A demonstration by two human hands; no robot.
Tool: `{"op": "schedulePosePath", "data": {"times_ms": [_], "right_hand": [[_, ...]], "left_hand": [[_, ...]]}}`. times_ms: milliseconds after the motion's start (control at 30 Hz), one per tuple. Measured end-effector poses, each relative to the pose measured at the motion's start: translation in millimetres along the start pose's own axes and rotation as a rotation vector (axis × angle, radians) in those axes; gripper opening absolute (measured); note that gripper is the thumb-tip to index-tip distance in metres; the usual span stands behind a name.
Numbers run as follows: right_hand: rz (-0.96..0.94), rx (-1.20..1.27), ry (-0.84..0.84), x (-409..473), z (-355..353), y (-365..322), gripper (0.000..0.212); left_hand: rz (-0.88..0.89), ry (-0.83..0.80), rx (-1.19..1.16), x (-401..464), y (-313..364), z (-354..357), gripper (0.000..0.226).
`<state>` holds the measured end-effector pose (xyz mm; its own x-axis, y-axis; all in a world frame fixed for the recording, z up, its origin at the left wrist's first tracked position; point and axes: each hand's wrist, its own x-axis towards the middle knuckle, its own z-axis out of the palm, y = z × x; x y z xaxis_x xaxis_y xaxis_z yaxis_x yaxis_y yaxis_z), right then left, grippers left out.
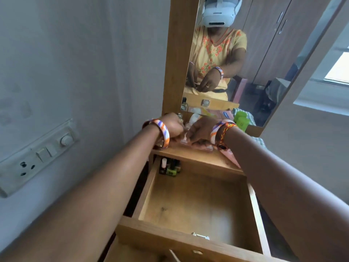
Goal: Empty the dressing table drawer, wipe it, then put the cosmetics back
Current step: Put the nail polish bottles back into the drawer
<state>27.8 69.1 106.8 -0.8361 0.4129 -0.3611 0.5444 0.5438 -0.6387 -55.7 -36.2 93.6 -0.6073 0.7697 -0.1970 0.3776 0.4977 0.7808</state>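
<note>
The wooden drawer (253, 208) is pulled out below the dressing table top (196, 157). Its floor is bare except for a few small nail polish bottles (170, 167) standing in the far left corner. My left hand (173, 127) and my right hand (202, 131) meet over the table top. Their fingertips pinch a small white item (185, 138) between them, just above a clear pink case (196, 147) that lies on the top. What the white item is cannot be made out.
A white jar (194, 118), a small glass bottle (180, 116), green containers (240, 120) and a pink packet (231, 156) crowd the table top under the mirror (264, 53). A switchboard (37, 156) is on the left wall. A metal latch (201, 236) sits on the drawer front.
</note>
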Motion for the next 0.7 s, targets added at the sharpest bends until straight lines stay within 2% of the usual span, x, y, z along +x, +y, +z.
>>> {"op": "schedulePosePath", "data": {"times_ms": [100, 167, 300, 467, 700], "right_hand": [[-0.063, 0.027, 0.188, 12, -20, -10, 0.011], [-0.128, -0.008, 0.279, 21, -26, -15, 0.014], [-0.227, -0.255, 0.398, 41, -20, -20, 0.022], [-0.271, -0.472, 0.32, 65, -5, -20, 0.039], [-0.298, -0.499, 0.3, 85, 1, -16, 0.037]], "left_hand": [[0.1, 0.184, 0.086, 10, 15, -24, 0.022], [0.139, 0.303, 0.154, 17, 19, -35, 0.024], [0.135, 0.407, 0.233, 34, 16, -49, 0.019], [0.105, 0.335, 0.312, 52, 6, -49, 0.024], [0.043, 0.152, 0.441, 70, -7, -45, 0.032]]}}
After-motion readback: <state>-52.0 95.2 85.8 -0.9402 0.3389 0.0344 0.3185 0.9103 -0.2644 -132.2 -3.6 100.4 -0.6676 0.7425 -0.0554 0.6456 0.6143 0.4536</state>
